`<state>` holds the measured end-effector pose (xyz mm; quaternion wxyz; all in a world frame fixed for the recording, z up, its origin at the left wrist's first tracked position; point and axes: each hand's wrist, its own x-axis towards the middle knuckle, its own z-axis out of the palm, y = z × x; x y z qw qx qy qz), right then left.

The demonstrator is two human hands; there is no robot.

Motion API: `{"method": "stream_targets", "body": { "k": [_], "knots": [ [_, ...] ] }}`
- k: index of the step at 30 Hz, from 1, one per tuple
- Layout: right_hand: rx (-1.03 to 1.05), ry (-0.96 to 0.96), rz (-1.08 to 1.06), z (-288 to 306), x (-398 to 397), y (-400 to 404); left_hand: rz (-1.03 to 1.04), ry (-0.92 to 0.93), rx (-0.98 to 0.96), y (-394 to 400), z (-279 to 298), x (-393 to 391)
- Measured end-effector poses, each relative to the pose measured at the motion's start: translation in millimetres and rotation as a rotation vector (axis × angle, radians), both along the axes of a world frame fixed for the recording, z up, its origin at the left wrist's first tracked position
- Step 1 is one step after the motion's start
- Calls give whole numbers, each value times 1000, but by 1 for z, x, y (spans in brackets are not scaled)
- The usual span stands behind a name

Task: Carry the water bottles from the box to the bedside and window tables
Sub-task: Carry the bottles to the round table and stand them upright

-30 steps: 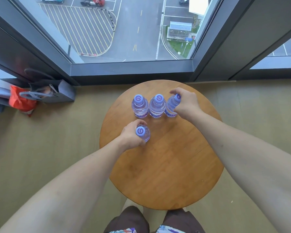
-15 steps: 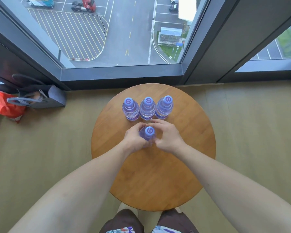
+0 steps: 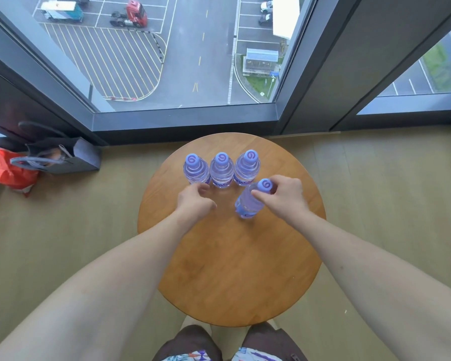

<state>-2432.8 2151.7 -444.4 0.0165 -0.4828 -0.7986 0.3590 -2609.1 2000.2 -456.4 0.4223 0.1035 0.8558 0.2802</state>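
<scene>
Three clear water bottles with purple caps stand in a row at the far side of the round wooden table (image 3: 232,269): the left bottle (image 3: 194,169), the middle bottle (image 3: 221,170), the right bottle (image 3: 247,166). A fourth bottle (image 3: 249,203) is tilted, just in front of the row's right end. My right hand (image 3: 284,195) grips it by the neck under the cap. My left hand (image 3: 194,201) hovers near the left bottle's base, fingers loosely curled, holding nothing.
A floor-to-ceiling window (image 3: 167,61) runs just beyond the table. A dark tote bag (image 3: 63,157) and a red bag (image 3: 9,170) sit on the floor at the left. Tan flooring surrounds the table. My legs are at its near edge.
Both hands were on the fourth bottle at the table's middle. Now my left hand has let go, and my right hand has carried the bottle to the right and tilted it.
</scene>
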Motion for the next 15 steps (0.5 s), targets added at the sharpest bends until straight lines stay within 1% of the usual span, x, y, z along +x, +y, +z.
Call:
{"method": "stream_targets", "body": {
  "k": [4,7,9,15],
  "knots": [
    [112,-80,-93,5,2,23,179,39,23,1,2,-17],
    [149,-109,-158,4,-1,36,292,126,23,5,3,-24],
    [155,-127,-197,4,-7,44,303,164,35,7,5,-25],
    [163,-156,-258,2,-31,53,262,170,138,12,8,-18]
  ]
}}
